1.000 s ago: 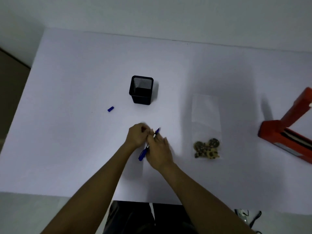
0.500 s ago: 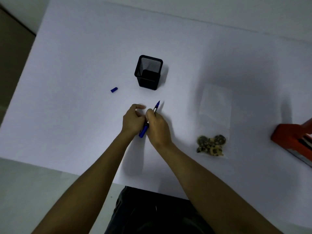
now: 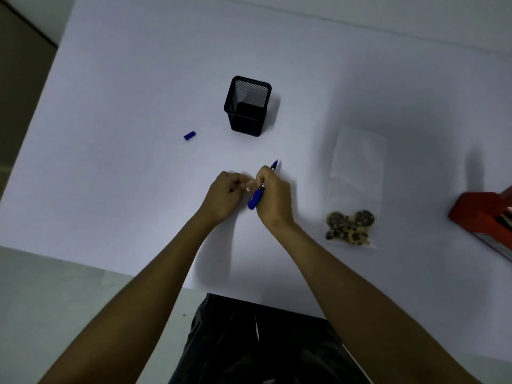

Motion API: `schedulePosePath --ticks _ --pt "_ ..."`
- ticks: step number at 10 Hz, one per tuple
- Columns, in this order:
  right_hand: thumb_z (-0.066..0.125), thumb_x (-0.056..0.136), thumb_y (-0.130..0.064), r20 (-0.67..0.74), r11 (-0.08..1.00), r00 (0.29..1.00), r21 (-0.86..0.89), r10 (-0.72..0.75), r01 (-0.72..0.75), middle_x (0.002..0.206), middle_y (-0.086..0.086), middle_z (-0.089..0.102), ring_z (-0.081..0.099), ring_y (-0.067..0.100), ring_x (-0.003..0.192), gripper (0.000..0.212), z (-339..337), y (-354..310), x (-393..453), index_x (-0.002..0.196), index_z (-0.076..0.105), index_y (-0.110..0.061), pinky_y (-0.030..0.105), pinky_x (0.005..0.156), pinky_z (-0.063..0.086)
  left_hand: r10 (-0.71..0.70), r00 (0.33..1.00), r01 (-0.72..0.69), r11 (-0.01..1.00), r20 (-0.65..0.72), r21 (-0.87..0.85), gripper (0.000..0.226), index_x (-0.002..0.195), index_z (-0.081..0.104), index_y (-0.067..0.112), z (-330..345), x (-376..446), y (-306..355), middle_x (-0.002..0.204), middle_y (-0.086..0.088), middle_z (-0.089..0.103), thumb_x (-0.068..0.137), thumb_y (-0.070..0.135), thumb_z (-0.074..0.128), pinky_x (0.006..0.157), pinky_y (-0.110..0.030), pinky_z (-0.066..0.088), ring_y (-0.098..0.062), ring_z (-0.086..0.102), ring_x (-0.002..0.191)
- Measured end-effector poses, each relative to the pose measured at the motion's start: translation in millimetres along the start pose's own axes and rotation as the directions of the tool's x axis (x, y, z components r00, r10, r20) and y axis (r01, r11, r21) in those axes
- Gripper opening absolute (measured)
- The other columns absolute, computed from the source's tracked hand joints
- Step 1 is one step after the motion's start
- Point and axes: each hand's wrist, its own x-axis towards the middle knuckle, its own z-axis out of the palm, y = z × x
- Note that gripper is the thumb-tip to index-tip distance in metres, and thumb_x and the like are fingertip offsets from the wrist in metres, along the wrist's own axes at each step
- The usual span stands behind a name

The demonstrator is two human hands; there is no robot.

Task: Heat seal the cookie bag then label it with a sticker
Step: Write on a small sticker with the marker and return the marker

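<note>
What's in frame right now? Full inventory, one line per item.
table: 1, white, fills the view
pen holder: 1, black mesh, centre, upright
pen cap: 1, blue, lying left of the holder
pen: 1, blue, uncapped, gripped in the right hand
cookie bag: 1, clear, flat at right, cookies at its near end
heat sealer: 1, red, right edge, cut off
left hand: fingers curled; anything held is too small to tell
right hand: grips the pen

There's a black mesh pen holder (image 3: 247, 106) standing upright on the white surface (image 3: 124, 92), with a little blue pen cap (image 3: 189, 135) lying off to its left, apart from it.
</note>
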Motion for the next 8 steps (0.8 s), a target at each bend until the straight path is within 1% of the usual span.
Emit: schedulePosePath --ticks 1,2,3,4,5,6,7,8 --pt "0.049 0.075 -0.006 -0.105 0.997 0.993 0.058 0.058 -0.052 0.061 0.005 0.038 0.033 0.028 0.067 0.023 -0.6 5.0 4.6 0.057 0.04 -0.017 0.028 0.06 0.032 -0.01 1.0 0.01 1.0 0.014 -0.012 0.022 0.108 0.067 0.012 0.1 -0.6 -5.2 0.102 0.004 0.06 0.098 0.012 0.048 0.074 -0.015 0.04 -0.011 0.052 0.09" --pt "0.056 0.081 0.001 -0.066 0.983 0.993 -0.167 -0.094 0.081 0.068 0.0 0.049 0.044 0.017 0.063 0.016 -0.1 13.5 1.6 0.078 0.049 -0.013 0.02 0.056 0.033 0.007 0.999 -0.008 1.0 -0.038 -0.01 0.021 0.103 0.071 0.009 5.2 3.9 -13.0 0.1 -0.003 0.07 0.097 0.013 0.052 0.071 -0.007 0.039 -0.012 0.057 0.086" --pt "0.055 0.075 0.011 -0.148 0.858 0.912 -0.424 -0.382 0.291 0.082 0.006 0.053 0.045 0.021 0.076 0.025 11.5 21.5 1.2 0.082 0.049 -0.012 0.029 0.057 0.033 0.087 0.992 -0.078 0.992 -0.091 0.101 0.021 0.094 0.073 0.003 12.8 9.0 -14.3 0.09 -0.009 0.069 0.094 0.007 0.052 0.073 -0.023 0.043 -0.015 0.056 0.08" --pt "0.054 0.08 0.009 -0.003 0.835 0.917 -0.415 -0.4 0.362 0.094 0.014 0.053 0.042 0.017 0.08 0.02 14.5 26.3 9.2 0.093 0.055 -0.006 0.033 0.066 0.041 0.185 0.972 -0.151 0.965 -0.147 0.213 0.023 0.075 0.068 0.002 15.1 13.7 -12.5 0.07 -0.009 0.062 0.09 0.007 0.052 0.062 -0.033 0.039 -0.018 0.05 0.064" --pt "0.052 0.083 0.006 0.131 0.824 0.928 -0.429 -0.348 0.369 0.101 0.02 0.055 0.039 0.017 0.084 0.02 16.9 35.9 16.2 0.102 0.057 0.0 0.029 0.072 0.034 0.233 0.956 -0.176 0.942 -0.177 0.286 0.024 0.075 0.067 0.006 17.6 17.8 -26.4 0.071 -0.01 0.06 0.091 0.011 0.05 0.064 -0.039 0.044 -0.02 0.047 0.072" --pt "0.052 0.081 0.007 0.152 0.811 0.921 -0.437 -0.359 0.389 0.097 0.019 0.055 0.04 0.017 0.081 0.02 19.3 37.9 20.7 0.098 0.056 -0.003 0.028 0.07 0.033 0.263 0.947 -0.202 0.935 -0.186 0.293 0.022 0.081 0.069 0.006 22.3 17.3 -34.5 0.077 -0.011 0.06 0.091 0.012 0.051 0.067 -0.037 0.043 -0.019 0.045 0.079" --pt "0.054 0.068 0.011 0.189 0.786 0.891 -0.42 -0.412 0.452 0.082 0.008 0.049 0.045 0.022 0.069 0.028 19.9 34.9 23.7 0.084 0.046 -0.011 0.033 0.057 0.035 0.289 0.938 -0.223 0.925 -0.191 0.307 0.028 0.074 0.066 0.006 21.1 20.7 -37.6 0.071 -0.009 0.058 0.089 0.015 0.044 0.066 -0.038 0.041 -0.018 0.042 0.075" --pt "0.059 0.064 0.01 0.2 0.728 0.853 -0.45 -0.483 0.517 0.084 0.007 0.047 0.048 0.024 0.065 0.029 19.2 35.2 24.8 0.086 0.048 -0.006 0.032 0.053 0.039 0.337 0.922 -0.263 0.907 -0.191 0.329 0.029 0.069 0.061 0.006 18.2 25.2 -39.8 0.066 -0.004 0.053 0.09 0.015 0.043 0.068 -0.039 0.041 -0.017 0.043 0.07"
